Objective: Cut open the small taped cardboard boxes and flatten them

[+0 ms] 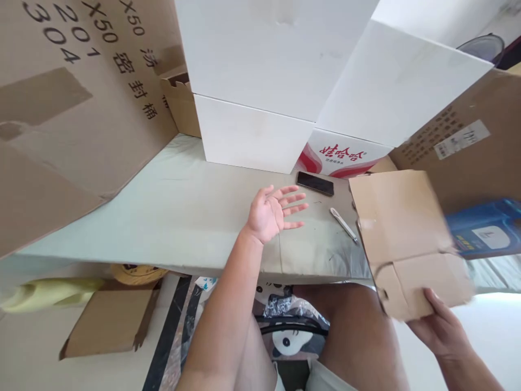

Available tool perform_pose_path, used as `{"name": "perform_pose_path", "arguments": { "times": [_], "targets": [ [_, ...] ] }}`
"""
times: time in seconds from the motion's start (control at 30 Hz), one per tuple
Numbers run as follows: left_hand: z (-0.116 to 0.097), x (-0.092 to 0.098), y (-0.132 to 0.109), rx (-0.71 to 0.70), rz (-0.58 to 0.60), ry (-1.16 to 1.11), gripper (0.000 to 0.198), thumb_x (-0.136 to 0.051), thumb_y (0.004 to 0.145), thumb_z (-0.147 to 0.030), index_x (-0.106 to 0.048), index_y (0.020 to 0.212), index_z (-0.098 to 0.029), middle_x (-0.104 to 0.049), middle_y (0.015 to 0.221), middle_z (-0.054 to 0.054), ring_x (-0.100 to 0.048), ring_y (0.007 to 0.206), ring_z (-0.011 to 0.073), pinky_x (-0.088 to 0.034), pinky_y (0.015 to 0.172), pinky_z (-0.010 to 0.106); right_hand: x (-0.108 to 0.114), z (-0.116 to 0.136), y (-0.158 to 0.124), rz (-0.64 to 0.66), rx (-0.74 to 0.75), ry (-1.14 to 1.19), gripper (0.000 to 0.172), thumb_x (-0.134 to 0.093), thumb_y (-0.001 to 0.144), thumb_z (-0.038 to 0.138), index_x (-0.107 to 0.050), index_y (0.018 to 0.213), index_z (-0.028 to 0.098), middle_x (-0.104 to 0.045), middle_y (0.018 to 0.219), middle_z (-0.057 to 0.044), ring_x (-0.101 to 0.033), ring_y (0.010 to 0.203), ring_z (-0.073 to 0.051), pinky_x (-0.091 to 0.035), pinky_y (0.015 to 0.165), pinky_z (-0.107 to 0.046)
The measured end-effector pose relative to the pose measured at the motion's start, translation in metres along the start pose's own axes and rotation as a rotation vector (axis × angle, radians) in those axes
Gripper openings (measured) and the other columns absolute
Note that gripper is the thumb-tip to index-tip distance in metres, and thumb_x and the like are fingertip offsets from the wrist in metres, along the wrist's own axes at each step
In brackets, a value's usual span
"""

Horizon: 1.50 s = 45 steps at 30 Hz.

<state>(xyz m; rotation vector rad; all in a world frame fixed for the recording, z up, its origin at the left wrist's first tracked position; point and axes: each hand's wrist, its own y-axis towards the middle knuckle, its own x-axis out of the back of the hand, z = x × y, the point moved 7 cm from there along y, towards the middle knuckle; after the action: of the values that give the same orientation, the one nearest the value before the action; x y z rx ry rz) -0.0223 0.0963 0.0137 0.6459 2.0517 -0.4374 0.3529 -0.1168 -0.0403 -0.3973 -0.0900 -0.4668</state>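
Note:
My left hand [272,210] hovers palm-up over the pale table [179,217], fingers spread, holding nothing. A black phone [315,183] lies just beyond its fingertips, and a small white pen-like tool [343,224] rests to its right. My right hand [442,328] grips the lower edge of a small brown cardboard box [402,233], held tilted at the table's right end with its flaps partly folded. A blue package [486,228] shows behind the box, blurred.
Large white boxes [285,70] are stacked at the back of the table over a red-and-white carton [342,155]. Big brown cartons stand at left [73,108] and right [468,141]. A flat cardboard piece [114,320] lies on the floor below.

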Motion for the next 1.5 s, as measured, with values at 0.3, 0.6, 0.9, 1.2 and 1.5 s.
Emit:
{"name": "perform_pose_path", "arguments": {
  "times": [0.3,0.6,0.9,1.2,1.5],
  "targets": [
    [0.012,-0.004,0.013,0.005,-0.086,0.063,0.046,-0.06,0.08,-0.057,-0.074,0.098,-0.017,-0.075,0.103,0.012,-0.068,0.103,0.0323,-0.052,0.086,0.049,0.027,0.089,0.061,-0.431,0.155,-0.038,0.055,-0.069,0.075,0.05,-0.053,0.127,0.043,-0.046,0.162,-0.005,-0.048,0.147,-0.036,-0.062,0.1,-0.052],
    [0.017,0.002,0.027,0.023,-0.115,0.134,0.047,-0.066,0.076,-0.06,-0.073,0.094,-0.017,-0.074,0.1,0.01,-0.069,0.098,0.0304,-0.052,0.084,0.044,0.004,0.192,0.226,-0.322,0.204,-0.291,0.037,-0.06,0.099,0.041,-0.059,0.133,0.028,-0.059,0.144,-0.01,-0.064,0.124,-0.029,-0.059,0.097,-0.052],
    [0.012,0.001,0.029,0.001,-0.105,0.15,0.046,-0.063,0.079,-0.06,-0.073,0.095,-0.018,-0.075,0.1,0.009,-0.069,0.097,0.0286,-0.05,0.084,0.04,-0.168,0.137,0.235,0.102,0.527,-0.893,0.042,-0.071,0.076,0.04,-0.069,0.114,0.022,-0.069,0.126,-0.015,-0.062,0.125,-0.038,-0.048,0.109,-0.057],
    [0.005,0.013,0.018,-0.015,-0.126,0.145,0.045,-0.065,0.077,-0.059,-0.072,0.094,-0.018,-0.075,0.099,0.008,-0.07,0.094,0.0258,-0.05,0.083,0.036,-0.27,0.165,0.288,0.463,0.626,-1.257,0.091,-0.084,0.059,0.039,-0.055,0.143,0.021,-0.064,0.14,-0.016,-0.06,0.129,-0.04,-0.046,0.113,-0.053],
    [-0.005,0.018,0.013,-0.047,-0.11,0.102,0.046,-0.064,0.075,-0.061,-0.071,0.093,-0.019,-0.073,0.099,0.009,-0.068,0.093,0.0254,-0.049,0.081,0.035,-0.268,0.157,0.283,0.502,0.719,-1.362,0.091,-0.075,0.07,0.048,-0.047,0.152,0.023,-0.061,0.145,-0.017,-0.063,0.127,-0.041,-0.049,0.11,-0.056]
  ]
}}
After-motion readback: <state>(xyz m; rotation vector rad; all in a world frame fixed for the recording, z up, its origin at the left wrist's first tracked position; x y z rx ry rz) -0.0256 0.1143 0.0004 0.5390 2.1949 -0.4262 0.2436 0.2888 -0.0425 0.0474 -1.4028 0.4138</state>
